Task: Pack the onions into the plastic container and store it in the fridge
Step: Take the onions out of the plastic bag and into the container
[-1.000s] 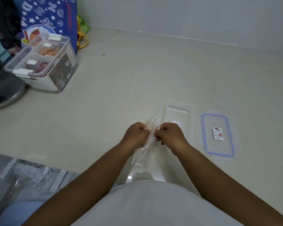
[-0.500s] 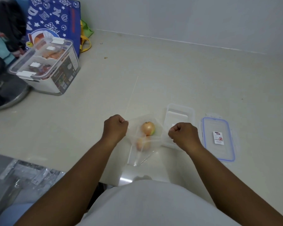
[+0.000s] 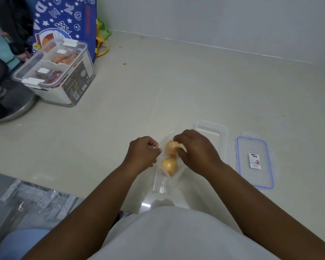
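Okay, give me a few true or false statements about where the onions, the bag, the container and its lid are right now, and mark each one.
1. Two onions lie in the clear bag. True.
2. The right hand is reaching for the farther onion. True.
3. The container already holds an onion. False: it is empty; the nearer onion is also in the bag.
4. The blue-rimmed lid is snapped onto the container. False: it lies flat to the right of it.
5. The left hand pinches the bag's edge. True.
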Demonstrator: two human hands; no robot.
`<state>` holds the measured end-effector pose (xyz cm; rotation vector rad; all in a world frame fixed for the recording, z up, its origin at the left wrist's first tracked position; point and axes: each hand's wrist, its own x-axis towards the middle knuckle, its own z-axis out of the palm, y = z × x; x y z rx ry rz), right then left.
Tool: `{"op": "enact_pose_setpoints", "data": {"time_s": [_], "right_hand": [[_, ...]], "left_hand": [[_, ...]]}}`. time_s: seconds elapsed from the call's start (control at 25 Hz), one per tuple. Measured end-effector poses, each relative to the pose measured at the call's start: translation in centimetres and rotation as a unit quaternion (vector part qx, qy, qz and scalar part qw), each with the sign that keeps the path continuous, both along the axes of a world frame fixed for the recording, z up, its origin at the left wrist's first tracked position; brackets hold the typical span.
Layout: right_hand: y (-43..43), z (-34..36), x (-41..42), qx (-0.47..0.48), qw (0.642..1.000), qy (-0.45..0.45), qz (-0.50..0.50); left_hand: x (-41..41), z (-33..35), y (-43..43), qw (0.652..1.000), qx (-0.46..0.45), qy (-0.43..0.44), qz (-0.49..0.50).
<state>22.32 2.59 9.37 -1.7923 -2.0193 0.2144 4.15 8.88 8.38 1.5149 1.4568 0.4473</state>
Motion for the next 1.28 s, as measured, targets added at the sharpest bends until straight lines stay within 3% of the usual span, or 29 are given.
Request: {"op": "enact_pose_setpoints", "data": {"time_s": [0.08, 0.2, 0.44, 0.56, 0.72, 0.8, 0.88, 0.92, 1.0, 1.16, 1.28], "right_hand": [[1.1, -0.8, -1.0, -0.119, 0.988, -0.051, 0.085], [2.4, -2.7, -2.3, -0.290, 0.939, -0.141, 0.118], [2.4, -4.4, -3.6, -0.307, 0.897, -0.266, 0.176], [2.3, -3.3, -3.1, -0.303, 0.923, -0.184, 0.150], [1.7, 0.8, 0.9, -0.247, 0.965, 0.014, 0.086], [0.8, 2.7, 3.6, -0.195, 0.962, 0.190, 0.021], [0.1, 3.2, 5.9, -0.126, 0.947, 0.285, -0.075], [0.0, 2.9, 6.6, -0.107, 0.947, 0.275, -0.129], [0.4, 1.2, 7.8, -0.133, 0.956, 0.168, -0.201], [0.8, -2.8, 7.6, -0.287, 0.944, -0.035, -0.162], [0.7, -4.3, 7.0, -0.324, 0.932, -0.066, -0.147]], "left_hand": [[-0.1, 0.0, -0.1, 1.000, 0.000, -0.002, -0.001], [-0.1, -0.1, -0.4, 1.000, 0.002, -0.003, -0.007], [-0.5, -0.4, -0.5, 1.000, -0.002, -0.012, -0.011], [-0.5, -0.6, -0.5, 1.000, -0.005, -0.013, -0.014], [-0.5, -0.8, -0.1, 1.000, -0.008, -0.023, -0.006], [-0.6, -1.0, 0.0, 1.000, -0.012, -0.027, -0.006], [-0.5, -1.1, 0.0, 0.999, -0.014, -0.030, -0.007], [-0.5, -1.2, 0.0, 0.999, -0.015, -0.031, -0.005], [-0.4, -1.2, 0.0, 0.999, -0.015, -0.033, -0.002], [-0.3, -1.1, 0.0, 0.999, -0.014, -0.034, -0.005], [-0.2, -1.0, 0.0, 0.999, -0.013, -0.040, -0.003]]}}
